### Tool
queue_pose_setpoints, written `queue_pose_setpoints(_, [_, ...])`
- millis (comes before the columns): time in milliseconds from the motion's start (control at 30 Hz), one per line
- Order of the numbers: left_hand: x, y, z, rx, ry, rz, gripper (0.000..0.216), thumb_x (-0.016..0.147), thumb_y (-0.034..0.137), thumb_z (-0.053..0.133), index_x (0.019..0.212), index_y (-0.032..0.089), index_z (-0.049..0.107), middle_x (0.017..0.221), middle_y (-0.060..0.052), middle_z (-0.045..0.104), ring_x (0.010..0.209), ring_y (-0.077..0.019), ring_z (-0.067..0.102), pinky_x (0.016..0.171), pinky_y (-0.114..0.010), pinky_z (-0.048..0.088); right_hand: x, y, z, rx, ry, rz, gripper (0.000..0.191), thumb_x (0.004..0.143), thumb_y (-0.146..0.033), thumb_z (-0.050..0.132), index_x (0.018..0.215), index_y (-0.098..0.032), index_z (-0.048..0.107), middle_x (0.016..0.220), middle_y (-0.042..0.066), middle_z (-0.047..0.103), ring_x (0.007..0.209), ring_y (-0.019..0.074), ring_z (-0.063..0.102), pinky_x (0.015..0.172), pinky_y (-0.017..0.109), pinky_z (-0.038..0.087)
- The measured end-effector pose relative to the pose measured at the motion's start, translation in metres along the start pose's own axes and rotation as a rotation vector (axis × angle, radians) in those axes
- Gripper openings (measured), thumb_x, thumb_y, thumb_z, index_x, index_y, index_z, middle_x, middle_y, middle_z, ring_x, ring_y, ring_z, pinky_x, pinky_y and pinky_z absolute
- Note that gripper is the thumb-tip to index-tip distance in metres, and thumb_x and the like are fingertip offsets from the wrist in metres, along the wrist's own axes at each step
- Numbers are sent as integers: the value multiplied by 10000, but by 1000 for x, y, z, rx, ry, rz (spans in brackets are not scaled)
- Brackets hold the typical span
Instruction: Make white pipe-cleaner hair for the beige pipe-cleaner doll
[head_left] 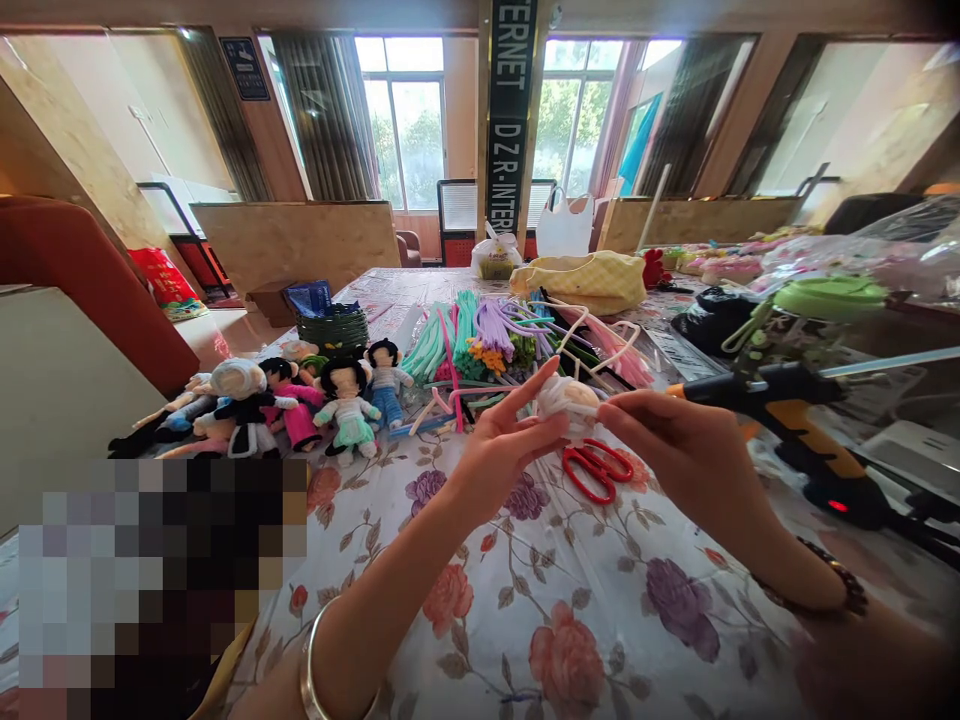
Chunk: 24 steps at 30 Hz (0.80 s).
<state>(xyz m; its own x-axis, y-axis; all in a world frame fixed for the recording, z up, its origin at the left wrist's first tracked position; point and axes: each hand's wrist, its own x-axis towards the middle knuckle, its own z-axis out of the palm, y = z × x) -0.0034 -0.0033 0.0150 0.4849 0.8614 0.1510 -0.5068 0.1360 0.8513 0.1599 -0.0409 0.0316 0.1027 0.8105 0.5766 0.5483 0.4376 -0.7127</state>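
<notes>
Above the table, my left hand (504, 440) holds a small doll head (568, 396) with white fuzzy strands and a pale face-coloured part. Its index finger stretches out along the top while the thumb supports it below. At the head's right side, my right hand (675, 450) has its thumb and fingertips pinched together, apparently on a white fuzzy strand; the fingers partly hide it. Red-handled scissors (596, 470) lie on the floral tablecloth (510, 600) just beneath the hands. Bundles of coloured pipe cleaners (480, 335) are spread behind the head.
Several finished fuzzy dolls (345, 400) lie at the left, before a dark green basket (332, 325). At the right is a black and orange glue gun (802, 430) with a red light, near a green-lidded cup (825, 300). A yellow pouch (577, 280) sits farther back.
</notes>
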Motion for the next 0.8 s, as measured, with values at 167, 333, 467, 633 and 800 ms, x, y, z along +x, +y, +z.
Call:
queue_pose_setpoints(167, [1,0,1,41,28,74,569,665,213,756,1199,342,606,1058,7,674,874,-136,614,873,-300,458,-2,1,0,9,-5,-20,136,781,-290,626,691,-189,647,459,-56,489,370,51,378,326,187,242])
queue_pose_setpoints(333, [3,0,0,27,32,134,459,660,196,754,1095,315,668,1091,5,663,915,-152,616,873,-298,451,-5,5,0,-63,18,-184,117,798,-268,630,707,-194,636,484,-56,519,394,54,427,347,178,297])
queue_pose_setpoints(467, [3,-1,-1,5,-24,149,386,688,198,732,1059,294,686,1127,-15,666,998,-186,611,899,-309,440,-6,3,1,-152,40,-314,68,815,-235,620,751,-210,624,553,-43,591,425,64,504,377,175,372])
queue_pose_setpoints(633, [3,-4,-4,6,-74,179,411,705,199,721,1099,302,669,1152,-18,660,1085,-205,584,957,-321,420,-9,1,2,-208,51,-427,54,831,-222,608,779,-233,597,603,-36,615,441,78,546,402,188,432])
queue_pose_setpoints(800, [3,-5,-5,19,-89,195,414,711,201,718,1108,307,664,1181,-11,648,1109,-204,571,978,-319,411,-11,1,3,-234,64,-501,64,821,-175,621,807,-230,591,652,-32,618,470,66,550,438,171,459])
